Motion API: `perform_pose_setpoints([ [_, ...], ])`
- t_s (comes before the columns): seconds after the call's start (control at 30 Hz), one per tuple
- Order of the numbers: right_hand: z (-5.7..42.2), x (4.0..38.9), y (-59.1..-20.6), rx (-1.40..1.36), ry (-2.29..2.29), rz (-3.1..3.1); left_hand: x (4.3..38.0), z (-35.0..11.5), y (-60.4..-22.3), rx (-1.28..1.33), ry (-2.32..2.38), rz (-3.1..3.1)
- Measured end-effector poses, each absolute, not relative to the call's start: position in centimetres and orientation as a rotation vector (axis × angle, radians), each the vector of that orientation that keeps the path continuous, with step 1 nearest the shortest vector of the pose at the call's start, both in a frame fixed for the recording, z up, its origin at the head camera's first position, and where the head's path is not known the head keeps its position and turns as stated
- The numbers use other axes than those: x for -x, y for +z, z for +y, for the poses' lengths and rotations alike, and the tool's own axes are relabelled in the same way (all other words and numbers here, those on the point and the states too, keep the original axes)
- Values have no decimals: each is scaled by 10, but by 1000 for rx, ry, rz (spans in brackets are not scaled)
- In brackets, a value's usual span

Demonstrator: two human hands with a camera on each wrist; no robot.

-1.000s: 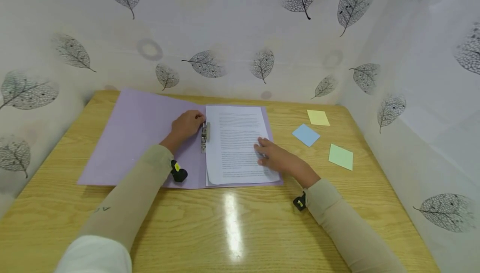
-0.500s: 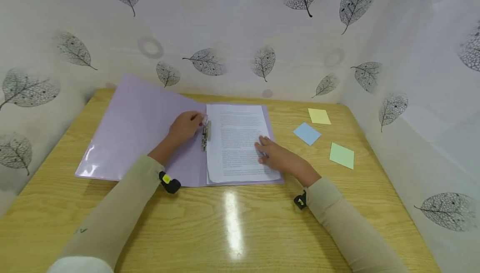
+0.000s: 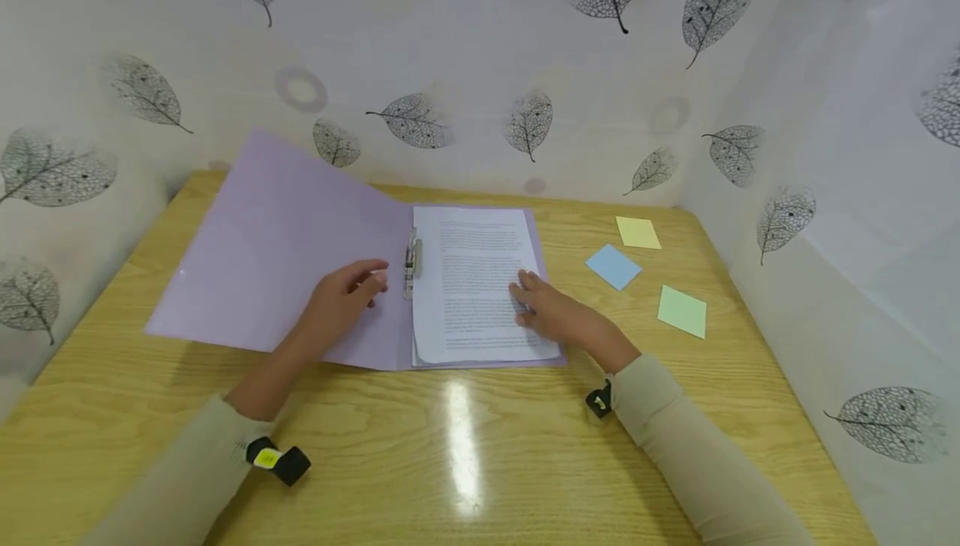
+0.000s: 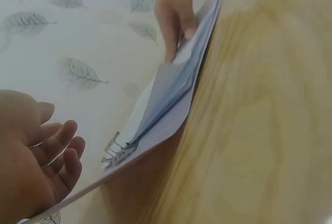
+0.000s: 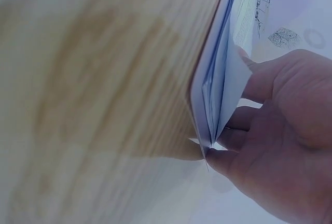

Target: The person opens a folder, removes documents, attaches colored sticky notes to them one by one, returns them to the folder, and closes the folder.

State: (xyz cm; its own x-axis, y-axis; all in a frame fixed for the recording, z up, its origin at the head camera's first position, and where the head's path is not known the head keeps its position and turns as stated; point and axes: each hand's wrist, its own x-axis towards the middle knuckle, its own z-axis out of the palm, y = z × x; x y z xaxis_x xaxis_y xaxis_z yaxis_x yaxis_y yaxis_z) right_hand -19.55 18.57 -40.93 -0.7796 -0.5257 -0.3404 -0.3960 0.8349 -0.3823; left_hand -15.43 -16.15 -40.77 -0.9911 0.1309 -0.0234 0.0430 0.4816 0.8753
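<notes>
Folder (image 3: 277, 229) laid open mid-tabletop (image 3: 367, 446), its left half tilted up; printed papers (image 3: 476, 279) stacked on right half. Clip (image 3: 408, 273) fixed along fold, at two o'clock from left hand (image 3: 339, 304). Left hand held over left half, fingers relaxed, slightly parted; contact cannot be told. Right hand (image 3: 558, 314) rested at papers' right edge, fingers spread. Blue note (image 3: 613, 267), yellow note (image 3: 638, 232) placed at two o'clock from right hand, green note (image 3: 682, 312) at three.

Beige long sleeves (image 3: 697, 454), black boxy wrist cameras (image 3: 291, 465), small yellow labels (image 3: 266, 458)
</notes>
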Motion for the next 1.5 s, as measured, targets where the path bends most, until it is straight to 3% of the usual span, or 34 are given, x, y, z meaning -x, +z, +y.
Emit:
perform_pose_setpoints([
  [0.3, 185, 195, -411, 682, -413, 2571, 83, -178, -404, -54, 1633, 2578],
  [0.6, 182, 196, -409, 690, -397, 2565, 43, -205, -420, 53, 1760, 2510],
  [1.27, 188, 197, -411, 673, -412, 2570, 57, -202, -430, 75, 1511, 2753],
  [1.5, 193, 205, -409, 784, -353, 2673, 59, -195, -428, 136, 1537, 2780],
])
